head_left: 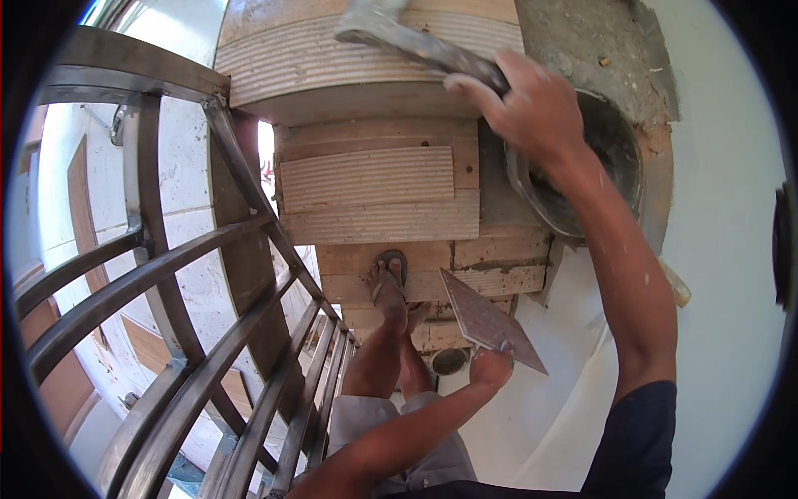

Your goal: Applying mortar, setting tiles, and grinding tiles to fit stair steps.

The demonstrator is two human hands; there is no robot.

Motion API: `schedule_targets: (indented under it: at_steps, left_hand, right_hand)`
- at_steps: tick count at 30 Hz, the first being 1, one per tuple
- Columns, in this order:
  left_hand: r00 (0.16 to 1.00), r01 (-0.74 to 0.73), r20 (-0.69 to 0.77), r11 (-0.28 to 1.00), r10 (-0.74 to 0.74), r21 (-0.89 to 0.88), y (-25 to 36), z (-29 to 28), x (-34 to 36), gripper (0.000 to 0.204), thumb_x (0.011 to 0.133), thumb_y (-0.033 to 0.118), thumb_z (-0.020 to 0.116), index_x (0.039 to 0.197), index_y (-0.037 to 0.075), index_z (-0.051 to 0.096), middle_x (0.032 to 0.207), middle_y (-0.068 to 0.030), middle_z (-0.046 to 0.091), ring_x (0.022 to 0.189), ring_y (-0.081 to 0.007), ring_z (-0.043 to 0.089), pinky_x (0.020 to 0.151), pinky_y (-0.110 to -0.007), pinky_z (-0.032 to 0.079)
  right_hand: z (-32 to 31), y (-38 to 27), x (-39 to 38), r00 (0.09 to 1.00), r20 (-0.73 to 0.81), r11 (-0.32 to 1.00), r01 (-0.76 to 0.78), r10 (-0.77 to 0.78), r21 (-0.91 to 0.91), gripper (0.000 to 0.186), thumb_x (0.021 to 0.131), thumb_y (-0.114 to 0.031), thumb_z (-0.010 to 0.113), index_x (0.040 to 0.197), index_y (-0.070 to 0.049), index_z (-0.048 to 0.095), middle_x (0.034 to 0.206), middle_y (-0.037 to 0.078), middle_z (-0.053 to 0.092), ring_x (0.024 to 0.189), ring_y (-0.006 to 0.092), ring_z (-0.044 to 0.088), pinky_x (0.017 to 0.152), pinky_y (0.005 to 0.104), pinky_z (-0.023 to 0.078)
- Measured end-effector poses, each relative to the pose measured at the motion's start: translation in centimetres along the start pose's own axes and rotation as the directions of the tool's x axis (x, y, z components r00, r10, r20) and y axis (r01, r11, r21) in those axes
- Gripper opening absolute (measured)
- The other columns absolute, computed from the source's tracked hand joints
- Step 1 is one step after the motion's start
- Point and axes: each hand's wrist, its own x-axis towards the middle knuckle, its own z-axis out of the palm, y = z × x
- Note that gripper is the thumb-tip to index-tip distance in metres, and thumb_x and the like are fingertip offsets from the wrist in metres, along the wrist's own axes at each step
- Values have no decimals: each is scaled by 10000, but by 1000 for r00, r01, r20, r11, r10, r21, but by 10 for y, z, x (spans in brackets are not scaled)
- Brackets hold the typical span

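Item, upper centre of the frame: long-handled grey tool (428, 51), its broad head blurred and cut off by the top edge, so we cannot make out its full shape. Long axis slopes from upper left to lower right, head toward upper left; the right grip (539, 108) clasps the handle's lower end.

Item, lower centre: flat reddish-brown four-cornered plate (490, 312), long axis likewise sloping. The left grip (492, 367) holds its lower edge; we see those fingers only partly.

Item, right: round black bucket (615, 137), partly hidden by the right forearm.
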Motion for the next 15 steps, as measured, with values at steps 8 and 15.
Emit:
schedule_targets:
  at_steps: [8,15]
  left_hand:
    - [996,82,54,924,-67,-374,-9,10,18,563,962,480,511,1131,-40,645,1052,-287,670,1026,-431,638,927,-483,490]
    - [998,-40,-61,864,10,-503,33,-14,10,405,1009,364,478,1176,32,639,945,-193,700,864,-299,686,837,-452,513]
  right_hand:
    - [33,-25,62,963,-83,965,260,-256,37,504,885,-511,656,887,-7,646,915,169,650,789,350,655,710,437,540]
    - [48,-16,66,925,-214,945,327,-315,23,474,867,-469,681,973,-7,688,1015,166,638,1034,324,606,870,435,501]
